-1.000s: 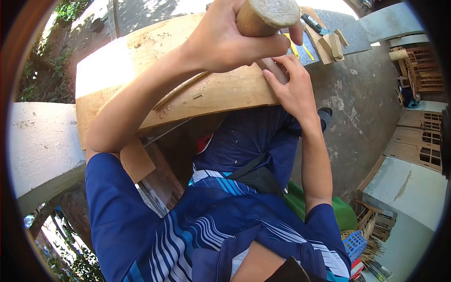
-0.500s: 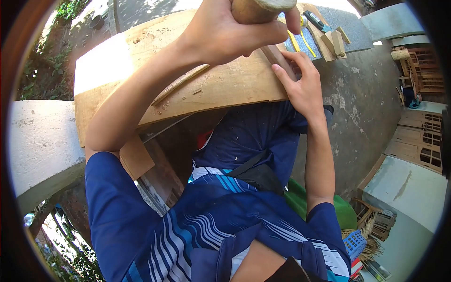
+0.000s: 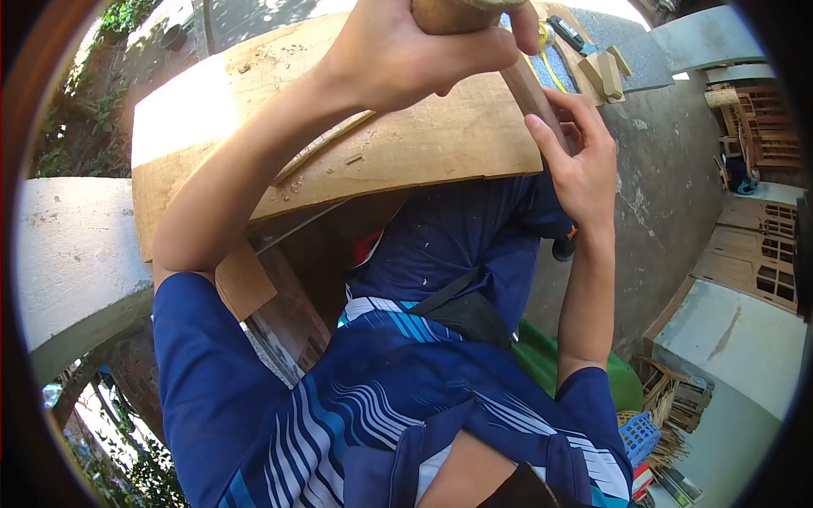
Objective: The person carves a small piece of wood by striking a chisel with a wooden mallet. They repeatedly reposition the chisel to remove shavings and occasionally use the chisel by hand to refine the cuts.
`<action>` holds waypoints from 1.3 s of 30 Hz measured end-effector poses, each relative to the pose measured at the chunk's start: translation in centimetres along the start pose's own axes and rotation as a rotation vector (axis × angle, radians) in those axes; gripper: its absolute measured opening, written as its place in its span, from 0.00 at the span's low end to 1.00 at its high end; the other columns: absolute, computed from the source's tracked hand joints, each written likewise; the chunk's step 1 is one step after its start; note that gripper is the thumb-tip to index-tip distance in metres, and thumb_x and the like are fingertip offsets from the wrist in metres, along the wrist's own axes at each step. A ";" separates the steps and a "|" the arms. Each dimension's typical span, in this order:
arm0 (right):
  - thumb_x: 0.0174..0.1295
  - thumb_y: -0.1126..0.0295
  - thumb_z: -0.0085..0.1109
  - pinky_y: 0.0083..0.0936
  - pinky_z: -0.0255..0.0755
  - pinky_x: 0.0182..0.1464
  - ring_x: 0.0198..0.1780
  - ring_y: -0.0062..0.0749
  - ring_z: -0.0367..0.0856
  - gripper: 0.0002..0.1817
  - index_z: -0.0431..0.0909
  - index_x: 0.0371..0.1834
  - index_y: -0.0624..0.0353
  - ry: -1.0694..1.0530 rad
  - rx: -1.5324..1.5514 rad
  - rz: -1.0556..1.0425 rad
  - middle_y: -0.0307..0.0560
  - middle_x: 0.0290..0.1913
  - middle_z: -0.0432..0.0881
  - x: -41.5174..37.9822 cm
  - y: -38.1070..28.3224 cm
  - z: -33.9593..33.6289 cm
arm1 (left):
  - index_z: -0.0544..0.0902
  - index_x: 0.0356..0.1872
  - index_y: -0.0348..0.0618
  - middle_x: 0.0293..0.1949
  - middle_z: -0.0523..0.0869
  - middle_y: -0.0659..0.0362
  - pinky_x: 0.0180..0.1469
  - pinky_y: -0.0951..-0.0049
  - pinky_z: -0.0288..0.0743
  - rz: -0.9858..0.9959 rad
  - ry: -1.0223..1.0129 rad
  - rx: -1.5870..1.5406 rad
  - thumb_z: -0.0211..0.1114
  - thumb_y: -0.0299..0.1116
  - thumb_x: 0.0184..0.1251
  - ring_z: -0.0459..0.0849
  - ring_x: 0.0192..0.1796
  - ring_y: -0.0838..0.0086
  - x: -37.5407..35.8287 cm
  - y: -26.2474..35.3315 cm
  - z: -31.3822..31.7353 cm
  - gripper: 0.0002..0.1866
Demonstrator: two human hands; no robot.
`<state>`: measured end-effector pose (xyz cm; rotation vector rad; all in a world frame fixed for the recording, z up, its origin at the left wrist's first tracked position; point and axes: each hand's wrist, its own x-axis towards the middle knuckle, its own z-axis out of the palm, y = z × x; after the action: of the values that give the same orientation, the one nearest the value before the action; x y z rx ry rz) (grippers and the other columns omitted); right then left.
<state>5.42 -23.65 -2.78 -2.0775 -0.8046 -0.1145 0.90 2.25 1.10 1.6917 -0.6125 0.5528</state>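
Observation:
At the top of the view my left hand (image 3: 411, 63) is closed around a thick round piece of wood (image 3: 453, 17), whose upper end is cut off by the frame. My right hand (image 3: 584, 161) grips a wooden stick (image 3: 529, 91) near its lower end, thumb on one side and fingers curled on the other. The stick runs up behind my left hand; whether it joins the round piece cannot be made out. Both hands are over the right part of a thick wooden board (image 3: 423, 144). Shavings and a small wood chip (image 3: 354, 158) lie on it, beside a long thin strip (image 3: 326, 146).
On a grey slab (image 3: 622, 51) at the upper right lie small wood blocks (image 3: 608, 74), a dark tool (image 3: 569, 34) and a yellow tape or cord (image 3: 555, 72). A white wall ledge (image 3: 80, 254) stands to the left. Wooden furniture (image 3: 754, 254) lines the far right.
My right hand has moved right with the stick, to beyond the board's right end. My left hand and the round wood have stayed almost in place.

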 end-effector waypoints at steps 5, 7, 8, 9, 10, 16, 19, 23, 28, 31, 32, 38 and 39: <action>0.64 0.65 0.72 0.29 0.75 0.51 0.47 0.32 0.83 0.18 0.85 0.54 0.61 0.001 0.045 0.027 0.45 0.44 0.85 -0.2 -0.8 -0.5 | 0.87 0.37 0.37 0.33 0.87 0.62 0.40 0.74 0.77 0.004 -0.002 -0.135 0.67 0.23 0.59 0.83 0.36 0.79 -0.1 -0.4 0.7 0.06; 0.65 0.67 0.71 0.28 0.76 0.48 0.44 0.30 0.84 0.18 0.84 0.56 0.62 0.009 0.044 -0.022 0.45 0.45 0.85 -0.2 -0.8 -1.1 | 0.87 0.38 0.37 0.35 0.88 0.61 0.43 0.73 0.79 0.029 0.008 -0.230 0.66 0.22 0.60 0.84 0.38 0.77 0.2 -0.8 1.4 0.06; 0.66 0.68 0.71 0.28 0.77 0.47 0.43 0.29 0.84 0.18 0.83 0.57 0.63 0.012 0.044 -0.044 0.45 0.45 0.85 -0.3 -0.9 -1.3 | 0.86 0.39 0.37 0.35 0.88 0.60 0.44 0.72 0.79 0.077 -0.002 -0.219 0.66 0.22 0.60 0.85 0.39 0.77 0.4 -1.1 1.6 0.06; 0.67 0.69 0.70 0.25 0.77 0.43 0.40 0.27 0.84 0.19 0.82 0.58 0.64 0.025 0.144 -0.009 0.45 0.45 0.85 -0.4 -1.2 -1.5 | 0.86 0.39 0.37 0.36 0.88 0.60 0.46 0.72 0.80 0.076 -0.009 -0.210 0.66 0.22 0.61 0.85 0.40 0.76 0.4 -1.1 1.6 0.06; 0.68 0.71 0.70 0.23 0.77 0.39 0.37 0.26 0.83 0.19 0.81 0.59 0.65 0.038 0.243 0.027 0.46 0.45 0.85 -0.6 -1.6 -1.7 | 0.86 0.39 0.37 0.36 0.88 0.59 0.47 0.71 0.80 0.075 -0.016 -0.201 0.66 0.22 0.61 0.85 0.41 0.76 0.4 -1.0 1.7 0.06; 0.70 0.77 0.64 0.13 0.65 0.21 0.26 0.16 0.78 0.22 0.74 0.65 0.71 0.055 0.387 0.016 0.50 0.43 0.85 -1.6 -4.9 -4.9 | 0.86 0.42 0.38 0.38 0.89 0.60 0.51 0.70 0.80 0.053 -0.043 -0.163 0.68 0.22 0.60 0.85 0.44 0.75 1.3 -1.9 1.9 0.09; 0.71 0.75 0.63 0.12 0.63 0.21 0.24 0.14 0.75 0.23 0.72 0.66 0.72 0.144 0.442 -0.098 0.49 0.41 0.84 -1.9 -6.2 -5.4 | 0.86 0.44 0.37 0.39 0.89 0.59 0.52 0.70 0.80 0.034 -0.082 -0.211 0.69 0.23 0.60 0.86 0.45 0.75 1.1 -1.8 2.2 0.10; 0.72 0.68 0.65 0.11 0.61 0.24 0.24 0.13 0.73 0.24 0.74 0.65 0.70 0.003 0.344 -0.077 0.45 0.37 0.84 -2.5 -7.0 -6.1 | 0.86 0.43 0.37 0.39 0.90 0.58 0.52 0.69 0.79 -0.044 -0.067 -0.198 0.68 0.24 0.61 0.86 0.46 0.75 0.6 -1.5 1.8 0.10; 0.76 0.62 0.61 0.12 0.59 0.25 0.23 0.11 0.68 0.19 0.77 0.58 0.68 -0.017 0.128 -0.087 0.39 0.30 0.78 -2.3 -7.6 -7.4 | 0.87 0.40 0.36 0.39 0.90 0.59 0.52 0.68 0.78 -0.118 -0.050 -0.132 0.66 0.26 0.63 0.85 0.44 0.76 1.2 -0.8 0.7 0.07; 0.82 0.54 0.48 0.12 0.57 0.22 0.21 0.11 0.65 0.22 0.75 0.54 0.66 -0.017 0.254 -0.223 0.35 0.26 0.71 -1.7 -8.0 -7.2 | 0.87 0.40 0.37 0.39 0.90 0.60 0.51 0.69 0.78 -0.112 -0.063 -0.171 0.67 0.27 0.63 0.84 0.44 0.77 1.6 -1.1 1.0 0.07; 0.82 0.52 0.46 0.12 0.58 0.22 0.21 0.11 0.65 0.23 0.73 0.54 0.67 -0.076 0.103 -0.163 0.36 0.26 0.70 -1.7 -8.2 -7.0 | 0.87 0.40 0.37 0.40 0.90 0.60 0.52 0.69 0.78 -0.134 -0.067 -0.166 0.68 0.27 0.64 0.85 0.45 0.77 1.6 -1.0 1.0 0.07; 0.82 0.53 0.47 0.13 0.57 0.21 0.20 0.11 0.62 0.19 0.73 0.51 0.61 0.045 0.329 -0.024 0.33 0.24 0.68 -1.4 -8.9 -8.4 | 0.86 0.46 0.38 0.42 0.90 0.59 0.56 0.70 0.80 -0.151 -0.035 -0.213 0.71 0.31 0.69 0.86 0.48 0.76 1.6 -1.0 1.7 0.10; 0.83 0.53 0.45 0.14 0.57 0.21 0.20 0.11 0.61 0.19 0.73 0.49 0.60 0.091 0.406 -0.059 0.32 0.24 0.68 -1.4 -8.9 -7.8 | 0.86 0.48 0.38 0.43 0.90 0.60 0.57 0.69 0.80 -0.104 -0.062 -0.245 0.70 0.31 0.70 0.86 0.48 0.77 1.6 -1.8 1.7 0.11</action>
<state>0.74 -26.76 7.69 -1.6562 -0.7630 -0.0701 3.37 0.69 0.54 1.5034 -0.6072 0.3380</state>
